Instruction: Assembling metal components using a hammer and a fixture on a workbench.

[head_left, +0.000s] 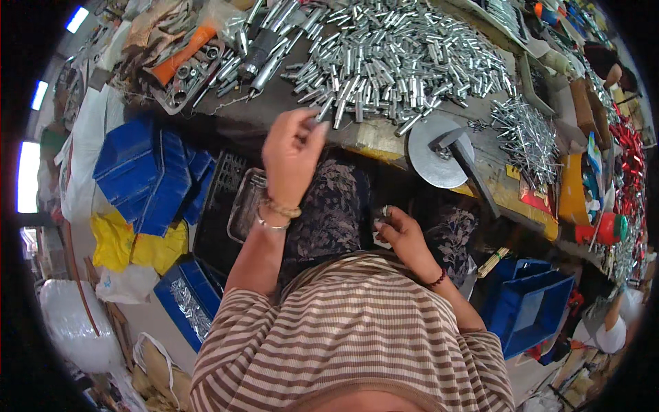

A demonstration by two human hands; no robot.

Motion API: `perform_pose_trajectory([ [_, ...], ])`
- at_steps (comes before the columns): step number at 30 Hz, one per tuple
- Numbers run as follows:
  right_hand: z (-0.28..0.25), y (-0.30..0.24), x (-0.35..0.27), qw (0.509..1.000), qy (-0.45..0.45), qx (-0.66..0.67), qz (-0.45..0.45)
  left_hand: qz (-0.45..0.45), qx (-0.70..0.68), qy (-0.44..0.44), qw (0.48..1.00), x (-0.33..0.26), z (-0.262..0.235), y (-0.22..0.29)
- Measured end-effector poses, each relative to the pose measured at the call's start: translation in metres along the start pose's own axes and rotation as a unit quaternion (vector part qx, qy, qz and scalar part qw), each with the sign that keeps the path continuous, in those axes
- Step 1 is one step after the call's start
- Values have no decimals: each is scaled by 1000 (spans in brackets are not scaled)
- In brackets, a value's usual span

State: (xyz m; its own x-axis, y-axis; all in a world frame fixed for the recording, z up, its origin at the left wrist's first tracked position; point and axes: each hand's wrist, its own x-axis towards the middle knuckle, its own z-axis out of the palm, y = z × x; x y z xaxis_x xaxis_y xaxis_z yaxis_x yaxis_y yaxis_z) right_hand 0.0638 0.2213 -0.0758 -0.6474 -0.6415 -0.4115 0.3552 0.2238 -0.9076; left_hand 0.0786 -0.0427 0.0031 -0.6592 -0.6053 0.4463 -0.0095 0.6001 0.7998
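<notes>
My left hand point(292, 154) is at the table's front edge, with thumb and fingers pinched on a short shiny metal tube point(324, 110). Just beyond it spreads a large heap of similar metal tubes point(405, 55). Lower down, over my lap, my right hand point(405, 239) has its fingers curled together; whether something small is between them I cannot make out. On the table to the right lies a round metal disc point(427, 161), and a hammer point(470, 168) rests across it, its handle jutting over the edge.
Right of the disc is a pile of thin metal pins point(528, 141). An orange-handled tool point(184, 55) lies among sockets at the back left. Blue bins point(141, 172) stand left, another blue bin point(532, 302) right. A blue bin of metal parts point(189, 305) sits low left.
</notes>
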Motion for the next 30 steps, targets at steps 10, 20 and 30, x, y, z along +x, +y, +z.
perform_pose_trajectory([
  [10,-36,-47,-41,989,78,-88,-89,186,241,-99,948,34,49,25],
  [20,-142,-129,-54,744,421,-433,-285,-64,-201,-194,958,14,60,47],
  [30,-206,-144,20,477,330,-766,-277,9,-143,-293,945,-13,93,71],
])
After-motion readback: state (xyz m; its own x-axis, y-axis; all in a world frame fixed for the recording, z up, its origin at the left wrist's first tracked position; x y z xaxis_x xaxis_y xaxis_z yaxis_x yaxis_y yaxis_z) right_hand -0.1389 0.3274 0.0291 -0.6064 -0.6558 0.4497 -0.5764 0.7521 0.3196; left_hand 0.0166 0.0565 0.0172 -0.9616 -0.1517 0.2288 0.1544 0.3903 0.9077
